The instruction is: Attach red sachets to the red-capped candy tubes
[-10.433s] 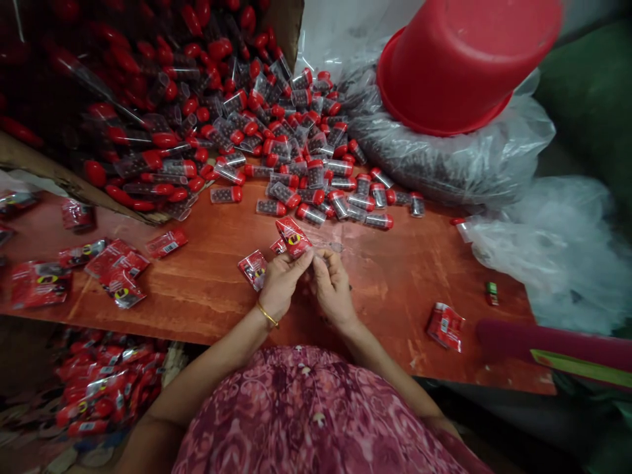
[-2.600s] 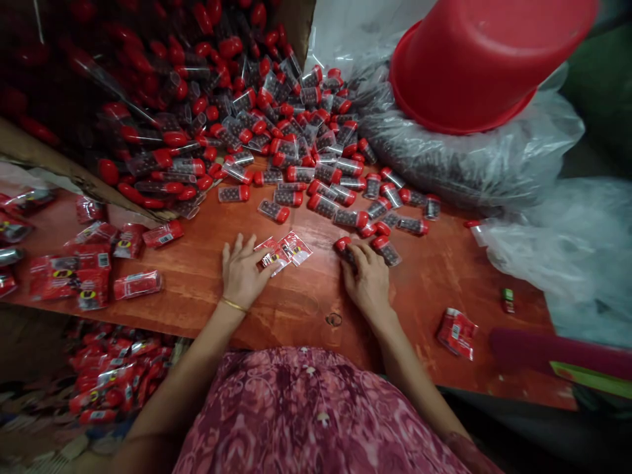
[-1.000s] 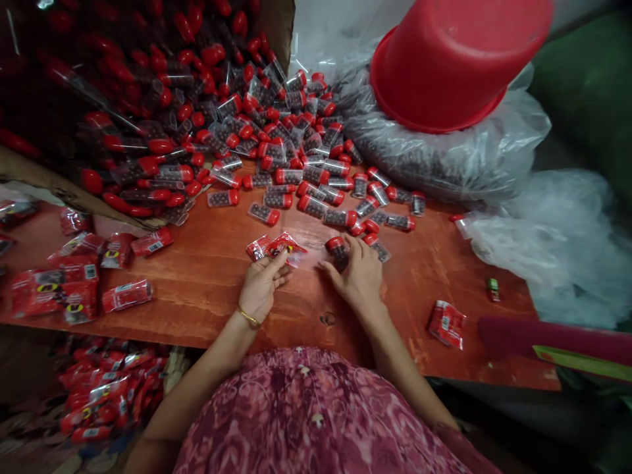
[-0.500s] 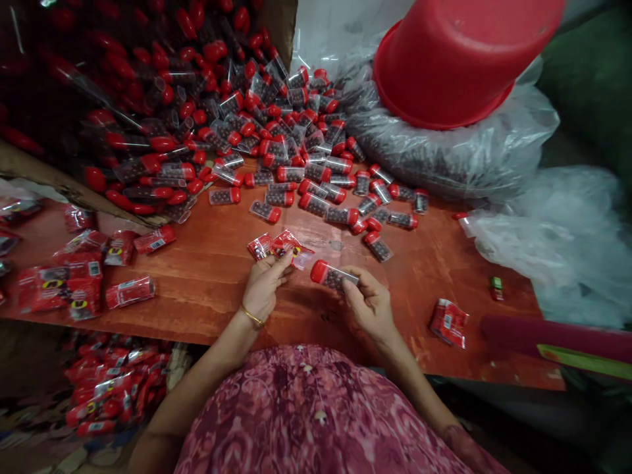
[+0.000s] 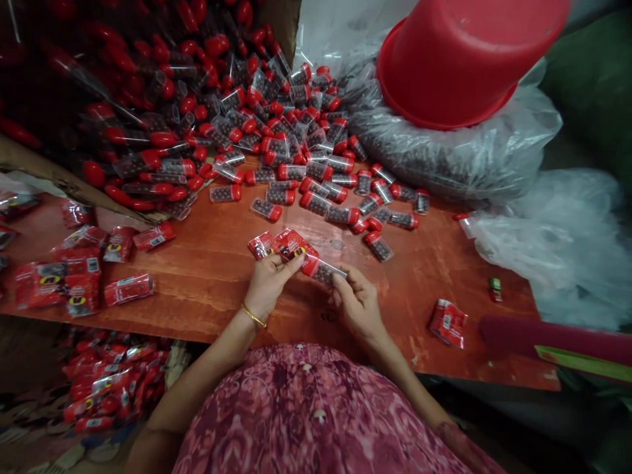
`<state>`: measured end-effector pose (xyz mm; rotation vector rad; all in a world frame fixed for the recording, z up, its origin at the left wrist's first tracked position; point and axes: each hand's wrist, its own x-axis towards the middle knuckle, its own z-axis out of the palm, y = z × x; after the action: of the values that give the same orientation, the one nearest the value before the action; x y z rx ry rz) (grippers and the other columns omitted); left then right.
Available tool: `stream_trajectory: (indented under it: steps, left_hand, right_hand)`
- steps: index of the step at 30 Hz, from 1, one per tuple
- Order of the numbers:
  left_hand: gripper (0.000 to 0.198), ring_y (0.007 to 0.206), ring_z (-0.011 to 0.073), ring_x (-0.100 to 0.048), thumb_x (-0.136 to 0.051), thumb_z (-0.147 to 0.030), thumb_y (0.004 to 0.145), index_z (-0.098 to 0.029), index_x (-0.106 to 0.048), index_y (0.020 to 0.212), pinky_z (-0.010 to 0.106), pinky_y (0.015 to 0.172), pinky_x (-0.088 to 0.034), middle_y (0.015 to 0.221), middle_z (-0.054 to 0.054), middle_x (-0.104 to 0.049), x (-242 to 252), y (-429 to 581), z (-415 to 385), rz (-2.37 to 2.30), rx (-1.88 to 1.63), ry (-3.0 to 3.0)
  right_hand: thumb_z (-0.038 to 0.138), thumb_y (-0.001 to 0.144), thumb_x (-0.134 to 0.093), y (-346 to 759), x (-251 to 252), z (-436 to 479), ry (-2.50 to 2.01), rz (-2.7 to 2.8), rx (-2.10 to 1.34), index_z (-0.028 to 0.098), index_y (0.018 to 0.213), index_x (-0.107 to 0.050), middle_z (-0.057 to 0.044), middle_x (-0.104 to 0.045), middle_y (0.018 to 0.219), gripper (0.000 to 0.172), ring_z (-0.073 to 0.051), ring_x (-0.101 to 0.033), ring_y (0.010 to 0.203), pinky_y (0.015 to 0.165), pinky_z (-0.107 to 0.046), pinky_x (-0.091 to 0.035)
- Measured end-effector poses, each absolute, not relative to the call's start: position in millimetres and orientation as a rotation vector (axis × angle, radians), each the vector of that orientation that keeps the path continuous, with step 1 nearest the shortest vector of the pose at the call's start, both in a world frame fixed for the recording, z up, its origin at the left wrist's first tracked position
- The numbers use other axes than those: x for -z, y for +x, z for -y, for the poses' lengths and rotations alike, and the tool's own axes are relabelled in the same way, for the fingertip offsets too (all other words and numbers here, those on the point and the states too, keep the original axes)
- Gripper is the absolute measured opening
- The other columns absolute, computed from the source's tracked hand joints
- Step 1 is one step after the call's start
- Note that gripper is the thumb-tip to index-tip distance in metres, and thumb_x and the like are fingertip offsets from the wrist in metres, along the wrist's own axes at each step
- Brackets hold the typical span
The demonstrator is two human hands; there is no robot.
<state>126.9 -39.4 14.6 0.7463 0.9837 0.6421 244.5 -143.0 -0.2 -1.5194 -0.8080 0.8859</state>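
My left hand (image 5: pixel 269 283), with a gold bangle on the wrist, pinches a red printed wrapper (image 5: pixel 295 242) at table height. A clear tube with a red cap (image 5: pixel 323 270), filled with dark beads, lies between the hands, its capped end at the wrapper and my left fingertips. My right hand (image 5: pixel 358 299) grips the tube's clear end between thumb and fingers. Whether the cap is inside the wrapper I cannot tell. Another red wrapper (image 5: pixel 261 245) rests beside my left fingers.
Many capped tubes (image 5: pixel 316 201) spill from a cardboard box (image 5: pixel 64 176) at the back left. Red packets (image 5: pixel 81 283) lie left. A red bucket (image 5: pixel 444 66) sits on a plastic bag (image 5: pixel 444 161) at the back right. One red packet (image 5: pixel 448 322) lies right.
My right hand has moved left with the tube, bringing its red cap to the wrapper. The wrapper at my left hand is now spread flatter and sits slightly to the right.
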Motion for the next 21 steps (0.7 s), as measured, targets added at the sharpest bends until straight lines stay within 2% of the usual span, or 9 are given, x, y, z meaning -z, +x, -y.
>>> stream_trajectory:
  steps: [7, 11, 14, 19, 21]
  left_hand:
    - [0.031, 0.065, 0.0103, -0.061, -0.084, -0.032, 0.046, -0.014, -0.069, 0.067, 0.024, 0.073, -0.047, 0.068, 0.001, -0.069, -8, 131, 46, -0.934, -0.597, 0.646]
    - [0.04, 0.068, 0.0145, -0.064, -0.078, -0.047, 0.051, -0.014, -0.068, 0.07, 0.025, 0.07, -0.048, 0.07, 0.004, -0.07, -7, 129, 43, -0.928, -0.59, 0.652]
    - [0.047, 0.062, 0.0153, -0.064, -0.073, -0.058, 0.052, -0.015, -0.066, 0.069, 0.026, 0.064, -0.049, 0.064, 0.003, -0.069, -9, 127, 35, -0.962, -0.608, 0.592]
    - [0.04, 0.054, 0.0106, -0.06, -0.082, -0.044, 0.043, -0.013, -0.063, 0.062, 0.022, 0.058, -0.048, 0.06, 0.0, -0.067, -13, 124, 24, -1.057, -0.676, 0.665]
    - [0.039, 0.052, 0.0102, -0.06, -0.082, -0.042, 0.043, -0.013, -0.064, 0.061, 0.022, 0.056, -0.048, 0.059, 0.0, -0.067, -14, 123, 22, -1.082, -0.686, 0.662]
  right_hand:
    - [0.048, 0.081, -0.051, 236, 4, 132, -1.504, 0.653, -0.848, 0.018, 0.1, -0.055, 0.01, -0.044, 0.043, 0.035, -0.007, -0.042, 0.032, 0.035, -0.02, -0.037]
    - [0.049, 0.078, -0.054, 235, 5, 129, -1.47, 0.656, -0.942, 0.019, 0.099, -0.054, 0.009, -0.051, 0.049, 0.037, -0.006, -0.041, 0.031, 0.035, -0.02, -0.038]
    - [0.049, 0.078, -0.055, 234, 6, 129, -1.439, 0.652, -1.013, 0.019, 0.098, -0.055, 0.004, -0.061, 0.058, 0.037, -0.005, -0.04, 0.031, 0.034, -0.02, -0.038]
    - [0.045, 0.079, -0.056, 240, 12, 133, -1.407, 0.657, -1.068, 0.019, 0.097, -0.058, 0.002, -0.064, 0.064, 0.032, -0.005, -0.041, 0.032, 0.035, -0.019, -0.038]
    - [0.042, 0.079, -0.057, 245, 14, 138, -1.412, 0.68, -1.079, 0.02, 0.1, -0.06, 0.004, -0.061, 0.059, 0.031, -0.005, -0.042, 0.034, 0.037, -0.019, -0.039]
